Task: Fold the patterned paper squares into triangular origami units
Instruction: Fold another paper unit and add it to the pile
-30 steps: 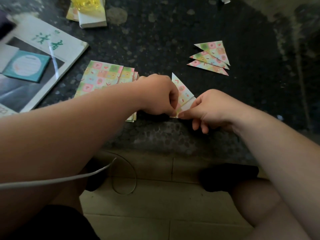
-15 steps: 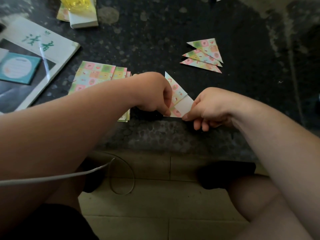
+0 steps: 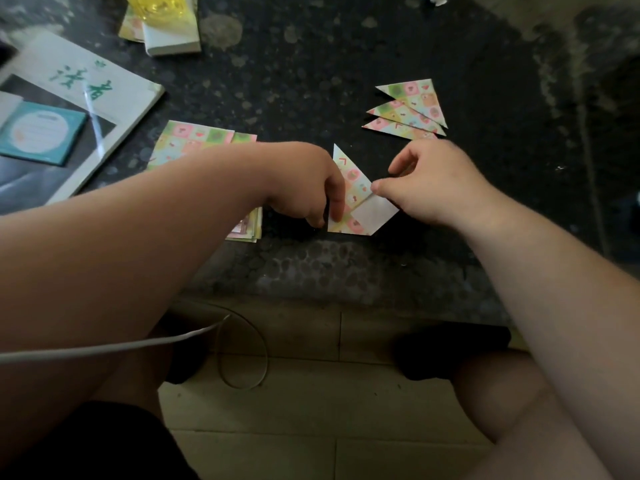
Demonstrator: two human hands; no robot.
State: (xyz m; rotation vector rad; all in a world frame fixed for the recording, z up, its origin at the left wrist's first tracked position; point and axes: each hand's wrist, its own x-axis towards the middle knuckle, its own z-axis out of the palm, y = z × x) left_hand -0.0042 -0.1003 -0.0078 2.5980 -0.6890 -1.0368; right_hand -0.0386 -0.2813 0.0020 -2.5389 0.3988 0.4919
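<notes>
The work surface is a dark speckled stone table (image 3: 311, 81); below its near edge there is a pale tiled floor (image 3: 311, 427) with a grey cable (image 3: 104, 348) lying across it.

The two hands are close together but not touching. Between them lies the half-folded paper (image 3: 351, 188), flat on the table, with a white flap turned up on the right hand's side. The left hand (image 3: 304, 183) presses its index finger on the paper's left edge. The right hand (image 3: 426, 188) presses its thumb tip on the crease, and its other fingers are loosely bent above the table.

Just beyond the right hand lie three finished triangles (image 3: 408, 109), overlapping. The left forearm hides most of the stack of patterned squares (image 3: 194, 140). Further left of the left hand, a book (image 3: 104, 81) and a teal notepad (image 3: 38, 131) are cut off by the frame. A yellow cup (image 3: 156, 5), far beyond the left hand, is cut off too.
</notes>
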